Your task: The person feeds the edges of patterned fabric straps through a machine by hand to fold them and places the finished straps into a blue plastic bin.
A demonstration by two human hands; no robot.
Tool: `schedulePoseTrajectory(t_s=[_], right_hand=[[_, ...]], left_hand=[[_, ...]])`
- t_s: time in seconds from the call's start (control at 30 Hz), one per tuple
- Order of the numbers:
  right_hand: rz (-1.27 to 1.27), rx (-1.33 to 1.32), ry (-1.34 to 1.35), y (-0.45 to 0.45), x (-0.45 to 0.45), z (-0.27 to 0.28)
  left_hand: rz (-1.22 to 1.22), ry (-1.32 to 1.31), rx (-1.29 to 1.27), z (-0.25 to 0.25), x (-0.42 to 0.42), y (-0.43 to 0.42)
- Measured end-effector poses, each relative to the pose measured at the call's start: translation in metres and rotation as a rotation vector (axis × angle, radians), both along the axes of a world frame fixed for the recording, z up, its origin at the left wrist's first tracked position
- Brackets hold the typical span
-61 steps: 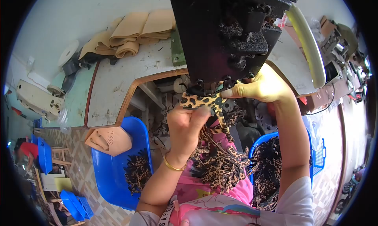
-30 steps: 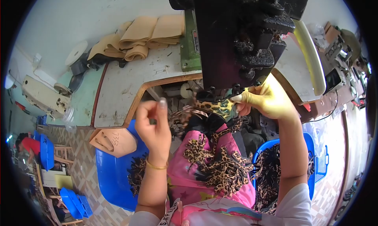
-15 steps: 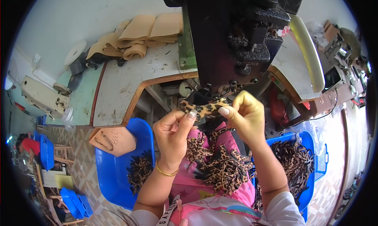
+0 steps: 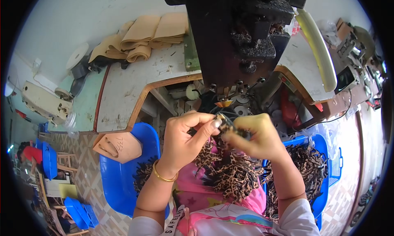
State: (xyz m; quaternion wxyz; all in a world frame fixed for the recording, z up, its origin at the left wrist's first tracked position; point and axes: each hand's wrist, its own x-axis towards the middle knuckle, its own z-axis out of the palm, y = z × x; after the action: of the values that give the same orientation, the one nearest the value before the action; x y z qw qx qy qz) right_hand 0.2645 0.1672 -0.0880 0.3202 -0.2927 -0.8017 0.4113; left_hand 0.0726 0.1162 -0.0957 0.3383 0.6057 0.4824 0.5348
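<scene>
A small leopard-print fabric piece (image 4: 223, 124) with a dark side is bunched between my two hands, just below the machine head. My left hand (image 4: 184, 139) pinches one end of it between thumb and index finger. The other end is in the closed fingers of my right hand (image 4: 258, 137), which is smeared by motion. On my pink apron (image 4: 246, 195), right under the hands, lies a heap of leopard-print strips (image 4: 232, 170). Above the fabric, a pointed brass-coloured part (image 4: 223, 103) sticks out from the dark machine (image 4: 230, 39).
Blue tubs (image 4: 117, 182) stand on both sides of my lap; the right blue tub (image 4: 322, 186) holds many leopard strips. A cardboard box (image 4: 118, 147) rests in the left one. Folded tan sheets (image 4: 141, 32) lie on the worn worktable (image 4: 123, 88). A person in red (image 4: 30, 154) is far left.
Both hands have come down and nearer to me, away from the machine. The fabric piece, stretched flat before, is now folded or bunched. The brass-coloured part has come into view.
</scene>
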Motion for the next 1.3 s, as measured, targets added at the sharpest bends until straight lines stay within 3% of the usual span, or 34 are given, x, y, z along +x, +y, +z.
schedulePoseTrajectory(t_s=[0.1, 0.13, 0.2, 0.77, 1.1, 1.3], right_hand=[[-0.051, -0.31, 0.331, 0.007, 0.012, -0.011], [-0.027, -0.449, 0.384, 0.008, 0.016, -0.008], [-0.153, -0.48, 0.343, 0.009, 0.016, 0.003], [-0.098, -0.395, 0.304, 0.028, 0.016, 0.015], [0.037, -0.518, 0.27, 0.031, 0.012, 0.022], [0.03, -0.483, 0.436, 0.021, -0.008, 0.006]], left_hand=[[0.002, -0.087, -0.028, 0.01, 0.009, 0.007], [0.003, -0.095, -0.062, 0.011, 0.013, 0.008], [0.004, -0.103, -0.126, 0.012, 0.018, 0.011], [0.144, -0.116, 0.058, -0.002, 0.033, 0.012], [0.259, -0.15, 0.138, -0.011, 0.023, 0.003], [0.333, -0.19, 0.114, -0.002, 0.015, 0.001]])
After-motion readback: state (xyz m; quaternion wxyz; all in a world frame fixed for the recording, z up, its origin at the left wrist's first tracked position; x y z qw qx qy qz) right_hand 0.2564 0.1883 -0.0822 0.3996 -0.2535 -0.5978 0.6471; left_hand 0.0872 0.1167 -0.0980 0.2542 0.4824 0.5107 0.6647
